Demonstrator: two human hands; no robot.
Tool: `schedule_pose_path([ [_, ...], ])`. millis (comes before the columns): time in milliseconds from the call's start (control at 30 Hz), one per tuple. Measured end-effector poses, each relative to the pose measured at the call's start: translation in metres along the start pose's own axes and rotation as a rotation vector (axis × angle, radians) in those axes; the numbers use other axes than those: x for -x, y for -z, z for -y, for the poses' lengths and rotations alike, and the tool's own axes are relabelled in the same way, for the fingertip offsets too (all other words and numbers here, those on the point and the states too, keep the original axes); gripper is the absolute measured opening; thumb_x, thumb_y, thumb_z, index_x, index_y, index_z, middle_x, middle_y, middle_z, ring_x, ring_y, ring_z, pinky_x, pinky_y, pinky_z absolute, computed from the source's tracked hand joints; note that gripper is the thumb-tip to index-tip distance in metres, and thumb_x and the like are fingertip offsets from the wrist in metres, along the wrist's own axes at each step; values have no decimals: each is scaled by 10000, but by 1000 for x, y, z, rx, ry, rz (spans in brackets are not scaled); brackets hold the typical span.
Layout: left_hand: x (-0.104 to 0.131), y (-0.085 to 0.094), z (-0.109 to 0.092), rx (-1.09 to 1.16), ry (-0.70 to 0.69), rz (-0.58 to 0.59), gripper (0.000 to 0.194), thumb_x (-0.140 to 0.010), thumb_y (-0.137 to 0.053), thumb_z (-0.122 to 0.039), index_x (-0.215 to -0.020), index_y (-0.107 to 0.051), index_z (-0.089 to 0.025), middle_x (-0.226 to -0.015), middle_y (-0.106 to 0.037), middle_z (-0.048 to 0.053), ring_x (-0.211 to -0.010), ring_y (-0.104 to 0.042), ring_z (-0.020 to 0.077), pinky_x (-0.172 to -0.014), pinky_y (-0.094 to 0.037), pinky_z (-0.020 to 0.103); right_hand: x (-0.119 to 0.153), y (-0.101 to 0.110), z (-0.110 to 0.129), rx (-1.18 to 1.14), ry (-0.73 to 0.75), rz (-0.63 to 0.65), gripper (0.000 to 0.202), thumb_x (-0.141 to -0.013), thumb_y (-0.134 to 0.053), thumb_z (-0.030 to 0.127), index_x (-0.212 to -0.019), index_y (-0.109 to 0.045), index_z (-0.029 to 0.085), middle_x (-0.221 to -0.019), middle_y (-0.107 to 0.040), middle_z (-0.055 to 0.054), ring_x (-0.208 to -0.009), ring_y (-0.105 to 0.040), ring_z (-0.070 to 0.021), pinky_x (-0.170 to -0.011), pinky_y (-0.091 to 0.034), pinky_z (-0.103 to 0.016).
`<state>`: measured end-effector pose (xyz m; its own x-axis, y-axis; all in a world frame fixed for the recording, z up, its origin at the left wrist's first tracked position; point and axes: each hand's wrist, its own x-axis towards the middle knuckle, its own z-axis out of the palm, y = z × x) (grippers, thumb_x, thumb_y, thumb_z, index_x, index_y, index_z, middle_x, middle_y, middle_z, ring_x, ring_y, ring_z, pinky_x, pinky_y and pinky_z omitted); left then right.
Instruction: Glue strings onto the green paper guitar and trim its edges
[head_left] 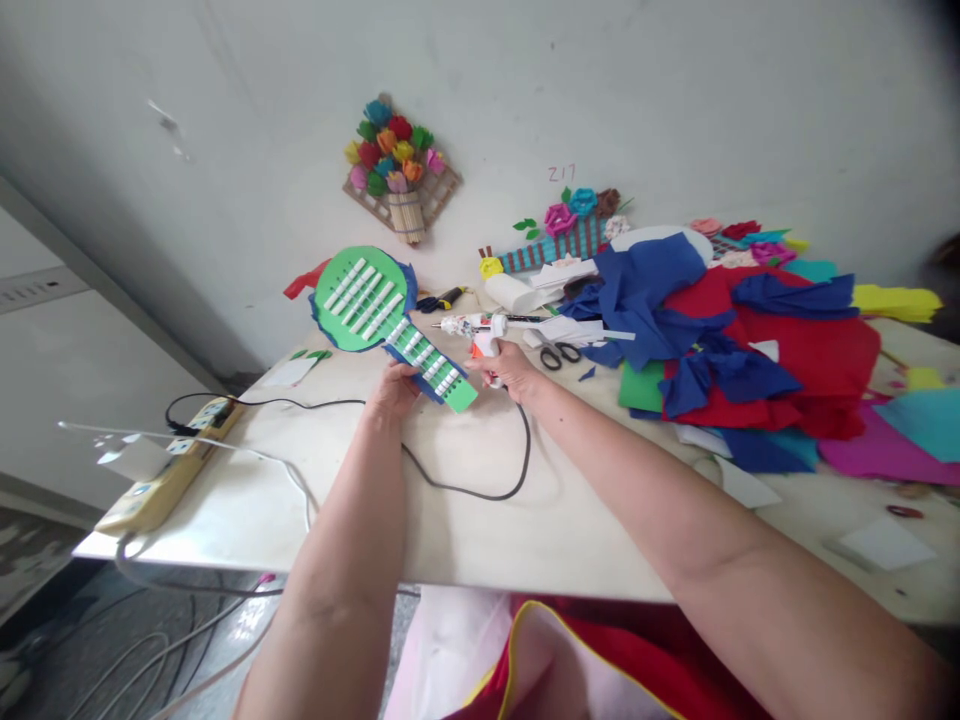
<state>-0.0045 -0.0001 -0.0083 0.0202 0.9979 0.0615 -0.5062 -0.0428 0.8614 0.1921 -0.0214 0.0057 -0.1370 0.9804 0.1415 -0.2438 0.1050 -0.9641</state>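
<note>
My left hand (396, 388) is closed around the lower edge of a green paddle-shaped paper craft (384, 318), like a small banjo. It has rows of white rolled strips across its round body and narrow neck, and blue paper along its edge. In my right hand (511, 368) is a white hot glue gun (486, 328), gripped by the handle with its nozzle pointing left toward the craft. A black cord (480, 496) runs from the gun across the table. Just right of the gun lie black-handled scissors (561, 355). Yellow-black pliers (444, 300) lie behind the craft.
A yellow power strip (169, 465) with plugs and cables stands at the table's left edge. Blue and red crumpled papers (750, 340) pile up on the right. A paper flower bouquet (394, 150) hangs on the wall, and a striped flower craft (555, 245) leans at the back.
</note>
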Motion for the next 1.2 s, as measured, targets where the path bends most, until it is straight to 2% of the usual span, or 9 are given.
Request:
schedule_pose_path([
  [300,4,-6,0,-37,40,86,370,-526,-526,0,-856,-618,-137,-716,-687,24,-607,-632,171,-712,-526,342,2,-8,1,42,21,-35,221,-552,-670,117,-735,-553,157,-493,-500,97,-363,-380,-45,-371,-315,-196],
  [667,4,-5,1,-48,61,120,405,-518,-532,-5,-888,-619,-144,-716,-685,25,-697,-659,204,-762,-526,370,1,-14,0,97,-7,-94,218,-551,-637,65,-722,-546,166,-460,-467,100,-358,-359,-49,-357,-289,-194],
  [833,5,-4,0,-40,61,118,321,-520,-533,-14,-803,-615,-141,-730,-687,26,-659,-649,188,-719,-538,356,1,-16,1,63,-30,-82,221,-556,-626,43,-706,-530,172,-432,-462,104,-346,-361,-49,-348,-276,-184],
  [1000,5,-4,-1,-34,54,123,311,-518,-532,-15,-790,-609,-147,-730,-680,21,-743,-659,209,-790,-525,391,3,-17,2,13,-70,-74,229,-563,-626,46,-722,-526,177,-431,-477,99,-342,-367,-53,-338,-252,-178],
  [1200,4,-3,0,-34,52,123,313,-511,-528,-20,-785,-602,-151,-711,-676,12,-758,-662,208,-804,-525,389,0,-17,-6,-60,-92,-84,218,-559,-634,54,-729,-553,163,-422,-486,88,-351,-384,-56,-351,-284,-179],
])
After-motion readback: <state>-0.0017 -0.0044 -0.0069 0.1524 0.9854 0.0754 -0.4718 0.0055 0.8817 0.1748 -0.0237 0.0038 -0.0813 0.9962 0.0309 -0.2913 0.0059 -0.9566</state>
